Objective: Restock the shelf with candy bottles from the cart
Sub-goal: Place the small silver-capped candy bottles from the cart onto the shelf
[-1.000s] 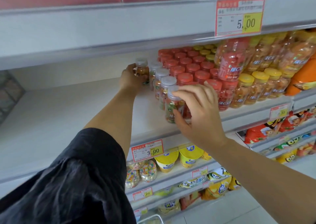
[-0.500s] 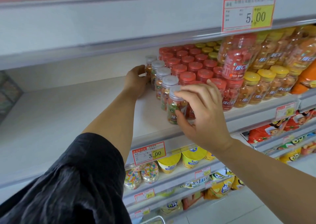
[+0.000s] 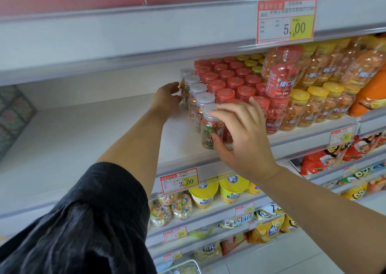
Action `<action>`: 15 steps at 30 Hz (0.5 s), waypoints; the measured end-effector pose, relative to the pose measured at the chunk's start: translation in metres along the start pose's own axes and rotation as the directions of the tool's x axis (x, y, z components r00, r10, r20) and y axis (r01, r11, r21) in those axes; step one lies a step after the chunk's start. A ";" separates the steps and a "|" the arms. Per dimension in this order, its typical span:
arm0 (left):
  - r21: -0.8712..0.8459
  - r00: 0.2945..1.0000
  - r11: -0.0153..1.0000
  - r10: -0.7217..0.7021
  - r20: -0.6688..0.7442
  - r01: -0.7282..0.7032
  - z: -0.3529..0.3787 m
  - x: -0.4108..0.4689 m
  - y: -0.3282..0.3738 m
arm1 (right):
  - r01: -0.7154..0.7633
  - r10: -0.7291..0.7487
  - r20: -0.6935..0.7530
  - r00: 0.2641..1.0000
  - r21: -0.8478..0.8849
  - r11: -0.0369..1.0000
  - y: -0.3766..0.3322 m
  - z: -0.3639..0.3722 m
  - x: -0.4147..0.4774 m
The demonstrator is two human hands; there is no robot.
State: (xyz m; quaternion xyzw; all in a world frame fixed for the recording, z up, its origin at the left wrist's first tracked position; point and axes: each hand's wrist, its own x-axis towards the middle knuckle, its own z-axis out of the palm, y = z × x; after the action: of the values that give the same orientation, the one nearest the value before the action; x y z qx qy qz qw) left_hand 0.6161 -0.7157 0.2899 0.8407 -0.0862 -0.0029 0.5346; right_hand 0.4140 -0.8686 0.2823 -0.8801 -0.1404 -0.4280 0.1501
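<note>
A row of several grey-capped candy bottles (image 3: pixel 197 88) runs front to back on the white shelf (image 3: pixel 83 131), just left of the red-capped bottles (image 3: pixel 229 81). My right hand (image 3: pixel 242 135) grips the front bottle (image 3: pixel 207 131) of that row, with my index finger on its cap and my thumb low on its body. Far back on the shelf, my left hand (image 3: pixel 167 100) rests against the left side of the rear bottles with relaxed fingers and holds nothing. A corner of the wire cart (image 3: pixel 188 263) shows at the bottom edge.
Yellow-capped bottles (image 3: pixel 313 102) and larger stacked jars (image 3: pixel 282 73) fill the shelf to the right. The left half of the shelf is bare white board. A low upper shelf with a price tag (image 3: pixel 286 20) hangs overhead. Snack cups and bags fill the lower shelves.
My left hand pushed the rear grey-capped bottle rightwards into line with the row and let go of it. My right hand has stayed on the front bottle.
</note>
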 end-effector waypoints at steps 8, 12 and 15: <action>-0.024 0.999 1.000 -0.016 -0.046 0.015 -0.027 -0.077 0.026 | -0.055 0.057 0.182 0.982 -0.014 0.998 -0.020 -0.033 -0.006; 0.075 0.986 0.986 0.154 -0.060 -0.150 -0.050 -0.164 0.033 | -0.029 0.018 0.159 0.987 0.066 0.997 -0.049 -0.051 -0.024; 0.077 0.980 0.978 0.196 -0.019 -0.194 -0.069 -0.239 0.018 | -0.084 0.037 0.218 0.975 0.211 0.974 -0.076 -0.056 -0.053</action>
State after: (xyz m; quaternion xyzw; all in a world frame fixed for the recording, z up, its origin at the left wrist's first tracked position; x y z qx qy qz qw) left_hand 0.3852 -0.6255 0.3144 0.8476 -0.1609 0.0639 0.5015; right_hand 0.3143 -0.8272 0.2839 -0.9027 -0.1751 -0.3087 0.2433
